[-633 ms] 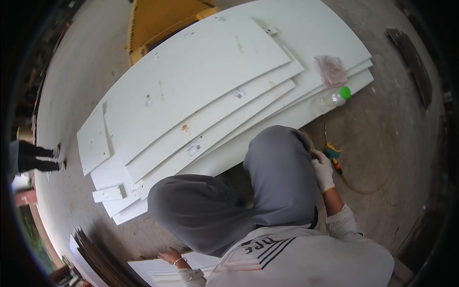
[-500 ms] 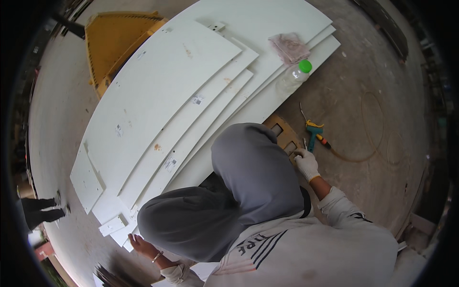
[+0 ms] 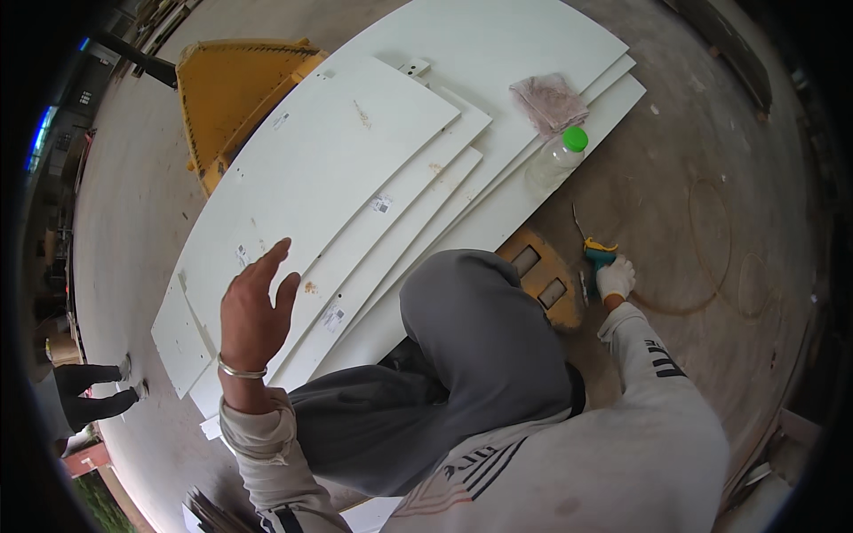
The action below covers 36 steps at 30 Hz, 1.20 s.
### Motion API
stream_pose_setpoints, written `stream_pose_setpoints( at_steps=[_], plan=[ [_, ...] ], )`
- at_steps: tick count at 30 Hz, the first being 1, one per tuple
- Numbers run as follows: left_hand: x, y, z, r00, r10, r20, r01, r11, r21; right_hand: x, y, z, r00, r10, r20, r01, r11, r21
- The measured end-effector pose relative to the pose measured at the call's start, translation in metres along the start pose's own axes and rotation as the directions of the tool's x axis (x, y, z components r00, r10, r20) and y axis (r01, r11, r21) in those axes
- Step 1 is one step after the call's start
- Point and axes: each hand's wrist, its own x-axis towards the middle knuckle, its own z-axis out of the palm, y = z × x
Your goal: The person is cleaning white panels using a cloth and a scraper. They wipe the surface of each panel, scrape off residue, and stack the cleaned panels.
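My right hand (image 3: 615, 278), in a white work glove, is closed round the green handle of an air blow gun (image 3: 600, 252) with a yellow trigger and a thin bent nozzle. The gun is low by the floor at the right of the panels. My left hand (image 3: 258, 306) is bare, with a bracelet at the wrist. It is raised over the left part of the stacked white panels (image 3: 338, 133), fingers apart and nothing in it. Small labels and brown stains mark the panels.
A clear bottle with a green cap (image 3: 555, 158) and a folded pinkish cloth (image 3: 549, 102) lie on the panels. Beneath is a yellow pallet jack (image 3: 222, 102). A thin hose (image 3: 680, 306) coils on the floor. Someone's legs (image 3: 93, 391) show at far left.
My left hand has risen from the panels' near left end and swung forward over them. My right hand has moved right from beside the yellow fork onto the air blow gun.
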Motion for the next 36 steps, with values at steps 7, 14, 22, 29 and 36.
stream_pose_setpoints(
  at_steps=[7, 14, 22, 29, 36],
  plan=[
    [-0.018, -0.041, 0.042, 0.834, -0.251, 0.492, 0.276, 0.961, 0.023, -0.004, 0.028, 0.014, 0.955, -0.294, 0.028, 0.295, 0.951, -0.091],
    [-0.012, -0.034, 0.037, 0.92, -0.154, 0.36, 0.177, 0.984, -0.031, -0.002, -0.01, 0.009, 0.974, -0.208, 0.088, 0.221, 0.957, -0.186],
    [-0.012, -0.042, 0.028, 0.94, -0.171, 0.295, 0.186, 0.982, -0.021, 0.046, 0.053, -0.042, 0.993, -0.085, -0.078, 0.098, 0.978, 0.182],
    [-0.006, -0.049, 0.017, 0.906, -0.231, 0.356, 0.265, 0.963, -0.05, -0.045, 0.064, -0.146, 0.783, -0.622, 0.002, 0.607, 0.764, 0.218],
    [0.029, -0.102, 0.059, 0.912, -0.166, 0.376, 0.24, 0.958, -0.159, -0.167, -0.109, -0.264, 0.632, -0.759, 0.155, 0.766, 0.643, 0.027]
  ],
)
